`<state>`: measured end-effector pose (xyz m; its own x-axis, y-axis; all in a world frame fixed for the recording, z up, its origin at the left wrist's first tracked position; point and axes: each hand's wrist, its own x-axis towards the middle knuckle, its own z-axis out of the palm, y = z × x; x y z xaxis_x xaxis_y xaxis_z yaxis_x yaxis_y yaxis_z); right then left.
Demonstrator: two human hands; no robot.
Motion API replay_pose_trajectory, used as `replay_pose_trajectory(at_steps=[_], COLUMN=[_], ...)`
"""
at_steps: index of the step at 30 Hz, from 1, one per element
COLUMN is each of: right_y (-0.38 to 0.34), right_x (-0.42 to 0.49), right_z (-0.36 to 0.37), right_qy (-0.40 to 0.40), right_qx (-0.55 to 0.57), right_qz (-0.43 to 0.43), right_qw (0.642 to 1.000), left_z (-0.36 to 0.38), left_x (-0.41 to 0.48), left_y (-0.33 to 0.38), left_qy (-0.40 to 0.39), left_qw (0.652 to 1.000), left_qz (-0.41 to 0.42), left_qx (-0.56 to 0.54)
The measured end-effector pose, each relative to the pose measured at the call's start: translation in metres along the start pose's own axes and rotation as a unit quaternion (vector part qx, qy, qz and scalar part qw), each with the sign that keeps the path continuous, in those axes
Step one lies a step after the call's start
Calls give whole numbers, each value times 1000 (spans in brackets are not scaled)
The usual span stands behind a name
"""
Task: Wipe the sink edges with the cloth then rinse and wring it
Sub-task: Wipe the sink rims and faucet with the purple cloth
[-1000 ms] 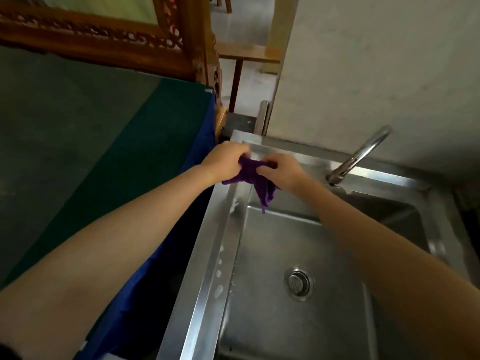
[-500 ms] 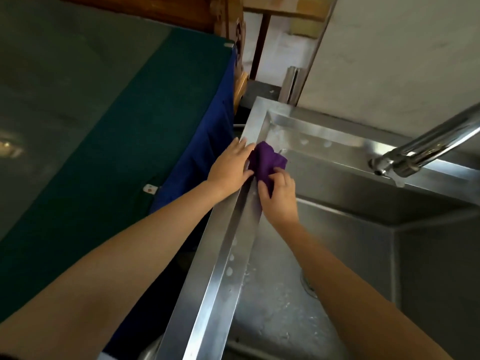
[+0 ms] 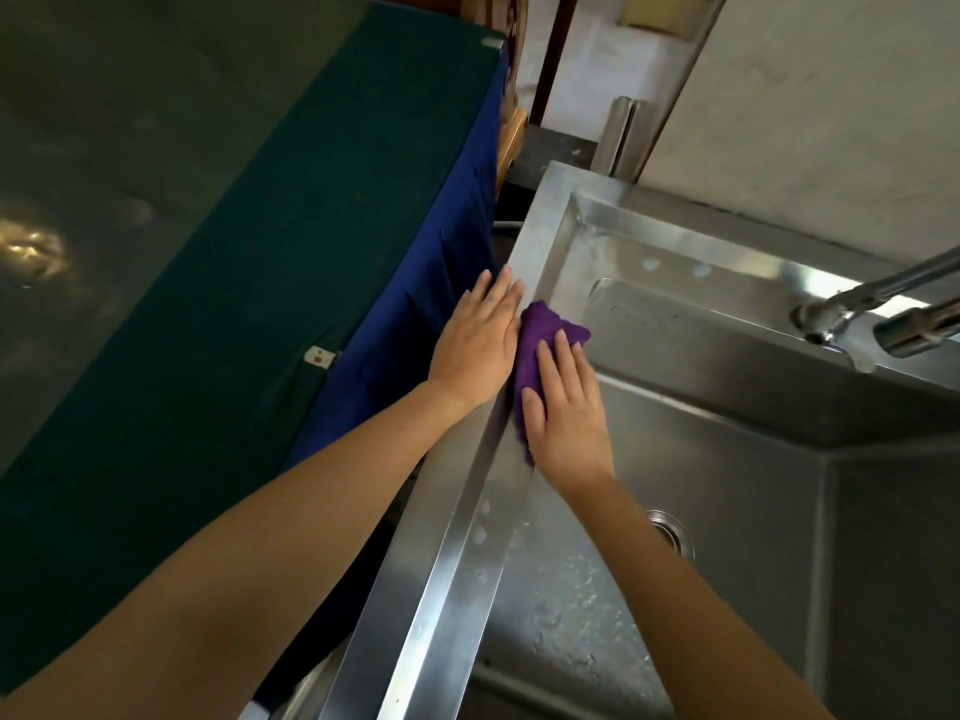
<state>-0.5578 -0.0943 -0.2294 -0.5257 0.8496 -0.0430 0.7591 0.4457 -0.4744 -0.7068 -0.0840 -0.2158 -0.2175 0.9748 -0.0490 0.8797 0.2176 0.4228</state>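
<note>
A purple cloth [image 3: 540,330] lies bunched on the left rim of the steel sink [image 3: 457,574]. My right hand [image 3: 569,407] presses flat on the cloth, fingers spread over it, covering its lower half. My left hand [image 3: 480,345] rests flat on the outer part of the same rim, just left of the cloth, fingers together and pointing away from me. It touches the cloth's left side but does not grip it. The basin holds a round drain [image 3: 672,532], partly hidden by my right forearm.
A chrome tap [image 3: 883,298] reaches over the basin from the back right. A table with a green top [image 3: 208,252] and blue side cloth [image 3: 436,283] stands tight against the sink's left side. A pale wall [image 3: 805,122] rises behind the sink. Water drops dot the rims.
A second ago both hands held the cloth up over the sink's back corner. The cloth is now down on the left rim and has slid toward me under my right hand.
</note>
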Motion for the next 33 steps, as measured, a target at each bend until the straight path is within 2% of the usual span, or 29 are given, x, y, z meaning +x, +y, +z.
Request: replay_pose_trajectory(at_steps=[4,8,14,17,26,33], right_y=[-25,-22,9,20,3,17], right_x=[-38,-12,71,91,44,116], right_z=[14,10,-17,-20,-5,-29], right_qy=[23,44,24,16,55,56], right_qx=[-75,-54,-67,-33,41,-45], right_qz=[41,76,64,42,24,54], right_qw=[996,995,995,998,997,996], left_z=[0,-1,0,1,2,2], left_x=[-1,-1,-2,-3,-1,-3], left_y=[-2,0,-1,-2,-1,9], left_qy=[-12,-19,-11,-7,12,40], left_qw=[1000,1000,999,999,999,997], left_qz=[1,-1,1,3,-1,-2], left_qx=[-3,7,35,50,49,61])
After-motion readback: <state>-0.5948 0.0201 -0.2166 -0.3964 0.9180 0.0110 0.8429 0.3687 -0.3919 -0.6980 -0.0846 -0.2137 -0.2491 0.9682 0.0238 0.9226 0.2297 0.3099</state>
